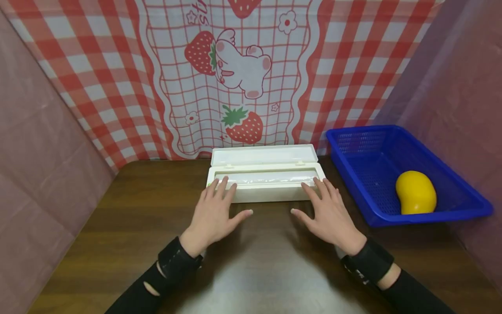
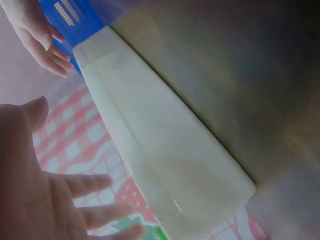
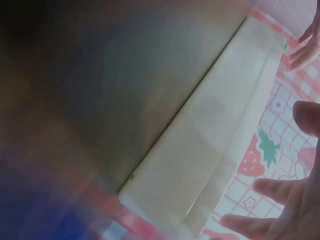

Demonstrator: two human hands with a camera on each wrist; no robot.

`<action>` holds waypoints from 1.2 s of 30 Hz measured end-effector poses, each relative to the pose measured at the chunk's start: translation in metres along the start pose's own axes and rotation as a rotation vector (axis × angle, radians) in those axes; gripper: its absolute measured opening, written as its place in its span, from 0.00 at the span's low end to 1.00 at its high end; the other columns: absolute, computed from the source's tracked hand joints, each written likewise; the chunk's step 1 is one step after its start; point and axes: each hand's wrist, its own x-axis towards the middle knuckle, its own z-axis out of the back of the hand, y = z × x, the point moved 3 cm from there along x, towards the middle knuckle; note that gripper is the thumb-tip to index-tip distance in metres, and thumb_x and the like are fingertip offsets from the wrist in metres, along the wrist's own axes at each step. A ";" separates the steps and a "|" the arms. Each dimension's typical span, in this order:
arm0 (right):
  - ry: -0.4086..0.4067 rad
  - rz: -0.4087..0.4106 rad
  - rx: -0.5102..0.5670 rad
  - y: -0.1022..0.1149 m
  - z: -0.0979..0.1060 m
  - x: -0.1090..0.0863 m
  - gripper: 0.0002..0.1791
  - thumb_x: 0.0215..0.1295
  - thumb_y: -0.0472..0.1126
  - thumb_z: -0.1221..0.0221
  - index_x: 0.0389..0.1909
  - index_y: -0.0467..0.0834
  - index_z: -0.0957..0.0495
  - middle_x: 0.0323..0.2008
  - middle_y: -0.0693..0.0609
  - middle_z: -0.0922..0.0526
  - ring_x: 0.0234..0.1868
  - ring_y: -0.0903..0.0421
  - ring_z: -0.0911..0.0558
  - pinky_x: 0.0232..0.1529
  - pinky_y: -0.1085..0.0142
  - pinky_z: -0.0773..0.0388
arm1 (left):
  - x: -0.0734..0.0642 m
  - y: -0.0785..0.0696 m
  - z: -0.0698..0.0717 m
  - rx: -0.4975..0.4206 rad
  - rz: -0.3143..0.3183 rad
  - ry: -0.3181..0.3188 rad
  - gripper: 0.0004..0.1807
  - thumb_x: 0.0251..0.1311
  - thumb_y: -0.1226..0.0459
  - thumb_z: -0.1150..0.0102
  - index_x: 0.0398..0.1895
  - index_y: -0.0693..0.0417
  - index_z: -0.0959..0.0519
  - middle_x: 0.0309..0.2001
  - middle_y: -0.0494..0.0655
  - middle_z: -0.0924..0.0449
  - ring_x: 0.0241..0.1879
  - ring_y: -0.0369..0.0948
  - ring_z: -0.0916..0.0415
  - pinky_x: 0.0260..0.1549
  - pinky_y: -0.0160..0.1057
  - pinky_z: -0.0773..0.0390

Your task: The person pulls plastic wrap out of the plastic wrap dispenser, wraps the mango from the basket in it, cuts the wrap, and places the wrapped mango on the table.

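Observation:
A long white plastic-wrap dispenser box [image 1: 270, 194] lies across the table in the head view. Its lid [image 1: 264, 155] is tipped back toward the curtain, and clear plastic film [image 1: 270, 179] shows in the long opening. My left hand [image 1: 213, 213], fingers spread, hovers by the box's left front part. Mirroring it at the right end is my right hand [image 1: 331, 216], fingers also spread and thumb pointing inward. Both wrist views show the box's plain front face [image 2: 150, 115] with the fingers apart from it. Neither hand holds anything.
A blue plastic basket [image 1: 354, 183] stands right of the box, with a yellow mango-shaped object [image 1: 416, 192] inside. Behind the dark wooden table [image 1: 129, 209] hangs a red-and-white checked curtain [image 1: 117, 65] with strawberries. Pink cloth [image 1: 43, 131] closes off both sides.

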 end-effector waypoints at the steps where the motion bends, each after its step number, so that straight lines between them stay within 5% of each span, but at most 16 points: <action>1: -0.004 0.008 0.003 -0.001 -0.001 0.003 0.44 0.56 0.72 0.53 0.66 0.46 0.38 0.66 0.37 0.43 0.67 0.38 0.48 0.56 0.35 0.50 | 0.003 0.001 -0.001 -0.001 -0.008 -0.010 0.50 0.53 0.26 0.74 0.68 0.51 0.39 0.69 0.54 0.48 0.68 0.53 0.55 0.60 0.53 0.49; 14: 0.031 0.040 0.046 -0.019 -0.017 0.030 0.30 0.65 0.59 0.52 0.59 0.42 0.30 0.59 0.41 0.31 0.61 0.43 0.35 0.58 0.36 0.54 | 0.029 0.019 -0.018 -0.018 -0.025 0.041 0.39 0.64 0.38 0.67 0.67 0.58 0.39 0.65 0.52 0.38 0.65 0.50 0.45 0.60 0.51 0.47; 20: -0.006 0.035 0.081 -0.030 -0.016 0.047 0.24 0.68 0.54 0.52 0.55 0.41 0.27 0.54 0.44 0.25 0.58 0.46 0.31 0.59 0.43 0.46 | 0.044 0.031 -0.017 -0.067 -0.045 -0.073 0.27 0.67 0.49 0.59 0.60 0.56 0.29 0.57 0.49 0.27 0.56 0.47 0.34 0.55 0.48 0.39; 25: -0.099 0.035 0.086 -0.036 -0.014 0.064 0.14 0.61 0.44 0.44 0.45 0.42 0.20 0.43 0.45 0.20 0.44 0.46 0.25 0.46 0.48 0.35 | 0.056 0.040 -0.014 -0.124 -0.025 -0.185 0.14 0.60 0.57 0.45 0.46 0.49 0.19 0.44 0.43 0.19 0.43 0.45 0.26 0.40 0.44 0.27; 29: -0.082 -0.018 0.067 -0.042 -0.013 0.075 0.11 0.57 0.46 0.40 0.39 0.48 0.17 0.37 0.50 0.18 0.38 0.47 0.26 0.34 0.48 0.42 | 0.063 0.046 -0.013 -0.149 0.027 -0.176 0.10 0.56 0.56 0.40 0.39 0.43 0.16 0.38 0.39 0.18 0.39 0.42 0.25 0.33 0.44 0.26; 36: -0.075 -0.034 0.097 -0.045 -0.011 0.083 0.06 0.55 0.48 0.38 0.31 0.51 0.15 0.33 0.51 0.19 0.38 0.47 0.28 0.34 0.49 0.39 | 0.069 0.051 -0.011 -0.179 0.072 -0.229 0.05 0.55 0.56 0.39 0.32 0.43 0.16 0.33 0.38 0.19 0.36 0.41 0.25 0.30 0.44 0.26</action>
